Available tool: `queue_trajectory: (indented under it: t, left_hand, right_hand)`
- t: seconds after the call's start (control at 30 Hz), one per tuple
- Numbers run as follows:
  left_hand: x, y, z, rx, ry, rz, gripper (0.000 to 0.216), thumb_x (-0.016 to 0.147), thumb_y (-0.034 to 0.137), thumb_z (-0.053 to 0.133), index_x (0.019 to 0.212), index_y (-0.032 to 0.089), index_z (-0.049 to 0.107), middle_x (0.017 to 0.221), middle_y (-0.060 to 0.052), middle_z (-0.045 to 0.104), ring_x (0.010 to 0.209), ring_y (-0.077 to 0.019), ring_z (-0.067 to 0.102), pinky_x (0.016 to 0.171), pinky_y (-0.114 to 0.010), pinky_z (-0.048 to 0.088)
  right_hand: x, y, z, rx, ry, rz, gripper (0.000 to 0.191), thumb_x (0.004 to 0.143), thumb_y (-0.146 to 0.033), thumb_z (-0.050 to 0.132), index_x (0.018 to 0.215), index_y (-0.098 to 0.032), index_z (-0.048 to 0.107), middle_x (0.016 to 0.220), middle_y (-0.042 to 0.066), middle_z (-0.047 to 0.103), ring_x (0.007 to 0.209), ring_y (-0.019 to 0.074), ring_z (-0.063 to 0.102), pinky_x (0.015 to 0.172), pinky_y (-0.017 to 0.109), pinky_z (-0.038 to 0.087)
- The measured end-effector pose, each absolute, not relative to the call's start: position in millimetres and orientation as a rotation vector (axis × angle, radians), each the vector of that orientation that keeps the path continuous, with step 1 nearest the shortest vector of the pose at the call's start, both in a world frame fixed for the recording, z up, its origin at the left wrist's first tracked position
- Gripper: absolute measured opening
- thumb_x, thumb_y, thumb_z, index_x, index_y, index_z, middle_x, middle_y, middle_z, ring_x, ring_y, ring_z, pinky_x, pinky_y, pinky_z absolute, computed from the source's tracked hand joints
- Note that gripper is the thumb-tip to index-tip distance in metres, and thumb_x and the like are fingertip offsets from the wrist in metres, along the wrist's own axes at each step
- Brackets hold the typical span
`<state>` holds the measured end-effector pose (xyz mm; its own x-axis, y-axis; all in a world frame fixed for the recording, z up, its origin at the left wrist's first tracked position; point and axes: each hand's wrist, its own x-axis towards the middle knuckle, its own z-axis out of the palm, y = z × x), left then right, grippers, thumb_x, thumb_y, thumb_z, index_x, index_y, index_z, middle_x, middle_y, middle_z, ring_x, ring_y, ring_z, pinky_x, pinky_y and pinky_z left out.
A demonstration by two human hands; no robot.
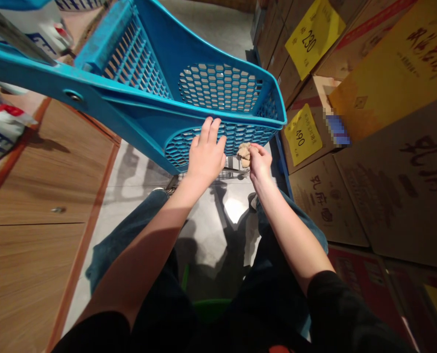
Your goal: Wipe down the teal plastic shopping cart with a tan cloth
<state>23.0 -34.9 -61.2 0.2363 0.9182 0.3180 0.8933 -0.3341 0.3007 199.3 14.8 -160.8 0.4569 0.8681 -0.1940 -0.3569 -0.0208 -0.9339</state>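
A blue plastic shopping basket point(159, 93) with perforated walls is tipped up in front of me. My left hand point(205, 154) lies flat against its lower mesh wall, fingers stretched out. To the right, my right hand point(258, 162) is closed round a small crumpled beige wad point(244, 153), perhaps cloth or paper, held just under the basket's lower rim. A metal frame point(233, 171) shows beneath the basket between my hands. I seem to be seated, with my jeans-clad knees below.
Stacked cardboard boxes point(387, 186) with yellow price tags point(302, 135) fill the right side. A wooden cabinet point(38, 196) stands at the left, with white packages point(0, 127) on top. Grey tiled floor point(211, 220) lies between my legs.
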Motion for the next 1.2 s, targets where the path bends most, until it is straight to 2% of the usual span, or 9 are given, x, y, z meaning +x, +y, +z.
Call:
queue_trajectory:
  t: [0.13,0.3,0.4,0.5,0.67,0.9,1.1,1.2]
  left_hand:
    - [23,-36,-59,2.415,1.778,0.656,0.057,0.095,0.014,0.056,0.151,0.022,0.064,0.182,-0.012,0.041,0.172,-0.0398,0.032,0.129,-0.053,0.048]
    - [23,-36,-59,2.415,1.78,0.657,0.059,0.095,0.014,0.054,0.153,0.023,0.063,0.182,-0.011,0.041,0.172,-0.0398,0.031,0.13,-0.055,0.047]
    - [24,-35,-60,2.405,1.794,0.669,0.059,0.095,0.014,0.055,0.153,0.024,0.063,0.182,-0.01,0.041,0.172,-0.0398,0.031,0.131,-0.055,0.047]
    - [25,-35,-59,2.409,1.796,0.681,0.06,0.095,0.015,0.056,0.153,0.024,0.063,0.181,-0.01,0.044,0.171,-0.0397,0.032,0.131,-0.055,0.048]
    - [25,-35,-57,2.419,1.798,0.648,0.056,0.094,0.014,0.055,0.148,0.024,0.066,0.181,-0.01,0.043,0.171,-0.0385,0.033,0.13,-0.054,0.048]
    - [24,-33,-61,2.423,1.789,0.665,0.06,0.093,0.013,0.055,0.151,0.023,0.065,0.181,-0.01,0.043,0.171,-0.0394,0.033,0.131,-0.055,0.047]
    - [23,-33,-60,2.434,1.785,0.662,0.06,0.094,0.015,0.055,0.152,0.024,0.064,0.181,-0.009,0.044,0.171,-0.0382,0.034,0.129,-0.053,0.049]
    - [23,-33,-59,2.431,1.781,0.67,0.062,0.094,0.015,0.056,0.155,0.024,0.062,0.18,-0.009,0.046,0.171,-0.0382,0.034,0.129,-0.053,0.05]
  right_hand:
    - [210,18,-142,-1.164,-0.742,0.961,0.018,0.077,-0.011,0.082,0.088,-0.024,0.075,0.091,-0.004,0.079,0.086,0.0119,0.076,0.069,0.017,0.063]
    - [195,10,-179,-1.288,-0.446,1.075,0.019,0.073,-0.006,0.076,0.081,-0.022,0.071,0.073,-0.007,0.074,0.064,0.0076,0.068,0.056,0.013,0.055]
    - [183,7,-195,-1.336,-0.248,1.177,0.016,0.071,-0.006,0.071,0.074,-0.021,0.067,0.061,-0.009,0.068,0.056,0.008,0.063,0.05,0.013,0.052]
    - [182,12,-184,-1.264,-0.319,1.175,0.016,0.071,-0.007,0.073,0.074,-0.022,0.069,0.064,-0.008,0.072,0.061,0.0092,0.066,0.055,0.015,0.055]
    - [190,20,-164,-1.147,-0.561,1.095,0.019,0.072,-0.009,0.081,0.084,-0.023,0.075,0.08,-0.005,0.079,0.074,0.0112,0.072,0.066,0.018,0.06]
    - [182,14,-200,-1.353,-0.37,1.104,0.018,0.074,-0.008,0.074,0.073,-0.022,0.064,0.063,-0.01,0.068,0.057,0.0074,0.063,0.057,0.015,0.054]
    - [201,25,-159,-1.132,-0.651,1.008,0.014,0.079,-0.014,0.078,0.089,-0.023,0.073,0.086,-0.005,0.079,0.082,0.012,0.075,0.075,0.02,0.062]
    - [207,26,-153,-1.154,-0.629,0.988,0.017,0.078,-0.014,0.079,0.09,-0.023,0.073,0.086,-0.005,0.079,0.08,0.0119,0.075,0.074,0.02,0.062]
